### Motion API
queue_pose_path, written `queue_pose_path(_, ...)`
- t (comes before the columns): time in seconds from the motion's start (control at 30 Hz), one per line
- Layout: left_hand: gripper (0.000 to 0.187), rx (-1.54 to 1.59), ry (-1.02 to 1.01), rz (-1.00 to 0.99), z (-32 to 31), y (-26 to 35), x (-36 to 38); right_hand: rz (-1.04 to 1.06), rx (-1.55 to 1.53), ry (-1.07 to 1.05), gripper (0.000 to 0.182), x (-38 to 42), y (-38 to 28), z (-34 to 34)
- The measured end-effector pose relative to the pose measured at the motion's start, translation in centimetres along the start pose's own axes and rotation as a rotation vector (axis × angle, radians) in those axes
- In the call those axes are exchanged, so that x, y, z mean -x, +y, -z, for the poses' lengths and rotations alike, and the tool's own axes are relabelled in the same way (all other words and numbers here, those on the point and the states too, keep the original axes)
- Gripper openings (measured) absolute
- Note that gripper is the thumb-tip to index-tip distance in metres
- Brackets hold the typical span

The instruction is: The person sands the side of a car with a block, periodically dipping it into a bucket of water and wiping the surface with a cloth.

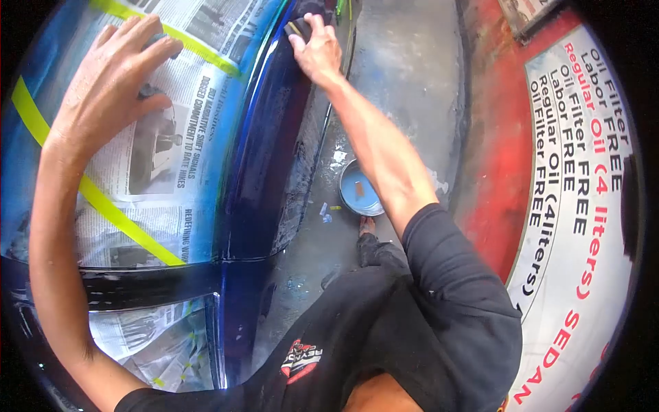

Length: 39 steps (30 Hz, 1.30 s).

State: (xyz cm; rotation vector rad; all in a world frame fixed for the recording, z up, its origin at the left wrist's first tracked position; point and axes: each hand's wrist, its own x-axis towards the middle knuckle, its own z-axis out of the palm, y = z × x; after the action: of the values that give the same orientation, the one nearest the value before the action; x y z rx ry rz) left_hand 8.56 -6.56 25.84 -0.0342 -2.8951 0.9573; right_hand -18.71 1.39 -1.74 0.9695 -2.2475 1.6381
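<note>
My right hand [319,53] grips a small dark sanding pad [299,28] with a tan edge, against the glossy dark blue car body [257,147]. The fingers are bent around it, so part of the pad is hidden. Over the newspaper [175,130] that masks the car's glass, my left hand [113,86] has its fingers spread and thumb out. Nothing is plainly held in it, though the area under the fingertips is partly hidden. Yellow-green masking tape [127,223] runs across the paper.
On the wet grey floor below my right arm stands a round bucket [351,199] of bluish water with a brown piece in it. Small scraps [326,216] lie beside it. To the right are a red surface [491,137] and a white lettered sign [583,226].
</note>
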Motion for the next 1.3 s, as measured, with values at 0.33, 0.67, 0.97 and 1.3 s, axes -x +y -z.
queue_pose_path(0.33, 0.058, 0.015, 0.032, -0.090, -0.3, -0.8, -0.2, 0.131, -0.037, -0.062, 0.053, 2.9, 0.6, 0.6)
queue_pose_path(0.67, 0.053, 0.009, -0.012, -0.076, 1.0, -0.2, -0.7, 0.246, -0.002, -0.107, 0.066, 8.6, -0.5, 2.7)
queue_pose_path(0.97, 0.053, -0.001, -0.026, -0.081, 1.5, 0.0, -0.9, 0.046, -0.104, -0.013, 0.054, 3.2, 0.4, -0.5)
queue_pose_path(1.3, 0.052, -0.008, -0.032, -0.094, 1.2, -0.4, -0.6, -0.076, 0.013, -0.038, 0.051, -4.2, 1.9, -1.1)
